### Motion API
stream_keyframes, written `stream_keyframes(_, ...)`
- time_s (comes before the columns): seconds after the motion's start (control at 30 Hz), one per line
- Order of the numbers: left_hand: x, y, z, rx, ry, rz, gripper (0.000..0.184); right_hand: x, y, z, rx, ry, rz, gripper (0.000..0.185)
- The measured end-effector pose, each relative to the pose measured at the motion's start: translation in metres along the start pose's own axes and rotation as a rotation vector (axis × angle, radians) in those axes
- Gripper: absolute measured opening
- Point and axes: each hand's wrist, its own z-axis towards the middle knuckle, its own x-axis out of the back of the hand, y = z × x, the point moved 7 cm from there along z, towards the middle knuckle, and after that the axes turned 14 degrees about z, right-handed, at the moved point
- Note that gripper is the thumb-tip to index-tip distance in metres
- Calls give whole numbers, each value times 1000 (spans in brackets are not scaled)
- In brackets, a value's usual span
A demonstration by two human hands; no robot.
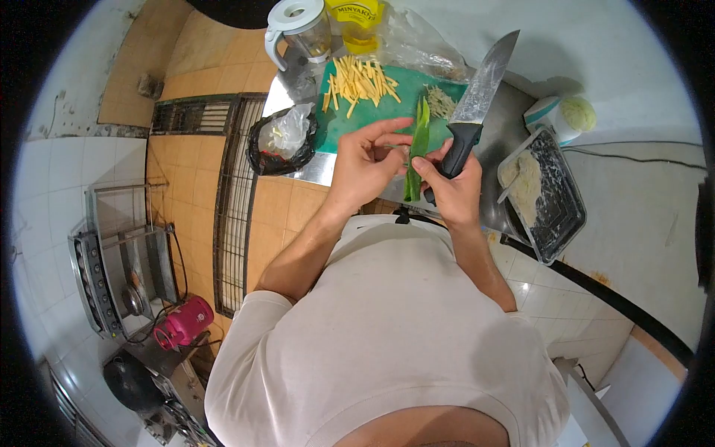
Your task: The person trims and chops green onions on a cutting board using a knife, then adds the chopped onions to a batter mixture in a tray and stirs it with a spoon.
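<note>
A long green leaf [420, 141] stands upright between my two hands, above the front of a green cutting board [346, 132]. My left hand [366, 160] is at its left edge, thumb and fingertips pinched against it. The lower part of the leaf is held under the thumb of my right hand [456, 188]. That same hand also grips the black handle of a large kitchen knife [484, 86], blade pointing up and away from me. Pale yellow sticks [360, 82] are heaped on the board. Thin greenish shreds [441, 103] lie behind the leaf.
Left of the board sits a black plastic bag [262, 162] with scraps. A blender jug [302, 33] and yellow pouch [359, 22] stand behind. A clear tub of pale flour-like powder [547, 197] is at right, near a whitish round item [577, 114]. A pink gas cylinder [186, 322] stands lower left.
</note>
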Motion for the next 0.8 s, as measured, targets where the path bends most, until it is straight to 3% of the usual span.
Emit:
stream_keyframes(0.17,-1,1,1,-16,-6,62,49,4,8,-1,-37,-25,-39,36)
stream_keyframes(0.37,-1,10,-3,-104,-22,176,56,3,-11,7,49,-40,231,37)
stream_keyframes(0.5,-10,13,-6,-86,-62,204,63,3,-27,17,75,-1,75,35)
stream_keyframes(0.8,-13,17,-7,-114,-184,24,69,6,-12,26,-156,-109,311,36)
